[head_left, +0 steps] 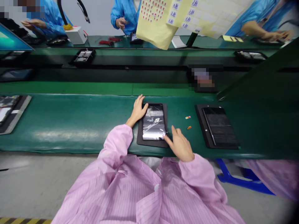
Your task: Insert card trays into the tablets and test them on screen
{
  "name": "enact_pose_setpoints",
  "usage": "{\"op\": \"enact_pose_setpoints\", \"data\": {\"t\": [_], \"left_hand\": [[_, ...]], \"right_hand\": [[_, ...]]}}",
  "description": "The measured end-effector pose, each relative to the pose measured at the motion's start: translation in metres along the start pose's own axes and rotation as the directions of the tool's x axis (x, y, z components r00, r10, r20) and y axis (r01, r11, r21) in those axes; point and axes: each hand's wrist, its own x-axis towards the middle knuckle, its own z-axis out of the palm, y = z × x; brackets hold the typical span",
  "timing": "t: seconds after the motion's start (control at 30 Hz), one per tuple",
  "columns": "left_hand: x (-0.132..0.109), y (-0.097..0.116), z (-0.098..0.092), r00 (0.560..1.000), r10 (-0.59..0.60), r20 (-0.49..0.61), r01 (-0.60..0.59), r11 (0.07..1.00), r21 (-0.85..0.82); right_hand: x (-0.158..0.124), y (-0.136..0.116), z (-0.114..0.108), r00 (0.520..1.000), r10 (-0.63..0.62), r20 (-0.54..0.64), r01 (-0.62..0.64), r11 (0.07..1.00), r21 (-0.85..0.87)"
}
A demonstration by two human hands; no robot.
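A black tablet (154, 122) wrapped in glossy clear film lies on a black tray (140, 137) on the green conveyor belt (65, 124). My left hand (139, 110) rests with spread fingers against the tablet's upper left edge. My right hand (178, 144) lies lower right, its fingertips touching the tablet's lower right corner. Neither hand grips anything. To the right are a small orange piece (189, 127) and a tiny pink-and-white piece (188, 117). Beyond them, a second dark tablet (219, 126) lies on another black tray.
Another tray with a device (7, 109) sits at the belt's left end. Across the line, co-workers in blue coats (126, 15) work at a green bench. A yellow label sheet (156, 26) hangs in front of them. A blue stool frame (240, 177) stands below the belt.
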Motion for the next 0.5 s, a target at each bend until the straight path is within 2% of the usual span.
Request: {"op": "enact_pose_setpoints", "data": {"t": [0.1, 0.17, 0.23, 0.27, 0.3, 0.33, 0.37, 0.4, 0.43, 0.47, 0.5], "left_hand": [[0.033, -0.001, -0.006, 0.966, 0.11, 0.234, -0.131, 0.988, 0.078], [0.036, -0.003, -0.016, 0.947, 0.102, 0.303, -0.149, 0.98, 0.134], [0.019, -0.002, -0.036, 0.973, -0.002, 0.229, -0.051, 0.973, 0.227], [0.004, 0.0, -0.05, 0.983, -0.1, 0.154, 0.053, 0.959, 0.28], [-0.016, 0.004, -0.066, 0.969, -0.234, 0.077, 0.198, 0.925, 0.323], [-0.039, 0.009, -0.083, 0.923, -0.383, 0.026, 0.35, 0.867, 0.356], [-0.064, 0.017, -0.1, 0.844, -0.531, 0.07, 0.476, 0.803, 0.358], [-0.088, 0.025, -0.116, 0.724, -0.645, 0.244, 0.573, 0.76, 0.307], [-0.111, 0.033, -0.13, 0.598, -0.672, 0.436, 0.646, 0.727, 0.233], [-0.13, 0.041, -0.139, 0.47, -0.612, 0.636, 0.682, 0.709, 0.178], [-0.143, 0.047, -0.145, 0.381, -0.495, 0.781, 0.694, 0.712, 0.112]], "right_hand": [[-0.028, 0.009, 0.014, 1.0, 0.017, 0.024, -0.014, 0.991, -0.133], [-0.023, 0.018, 0.016, 1.0, 0.012, 0.01, -0.01, 0.982, -0.187], [-0.002, 0.027, 0.009, 0.998, 0.002, -0.064, -0.018, 0.968, -0.251], [0.013, 0.031, 0.004, 0.991, 0.007, -0.13, -0.042, 0.961, -0.273], [0.027, 0.033, -0.001, 0.978, 0.024, -0.206, -0.082, 0.956, -0.282], [0.041, 0.034, -0.005, 0.961, 0.048, -0.271, -0.125, 0.954, -0.274], [0.053, 0.033, -0.008, 0.949, 0.072, -0.308, -0.154, 0.956, -0.251], [0.062, 0.031, -0.01, 0.946, 0.091, -0.312, -0.166, 0.961, -0.221], [0.067, 0.029, -0.011, 0.95, 0.106, -0.293, -0.167, 0.968, -0.189], [0.068, 0.026, -0.011, 0.957, 0.118, -0.267, -0.163, 0.975, -0.154], [0.066, 0.024, -0.01, 0.96, 0.132, -0.247, -0.163, 0.98, -0.111]]}}
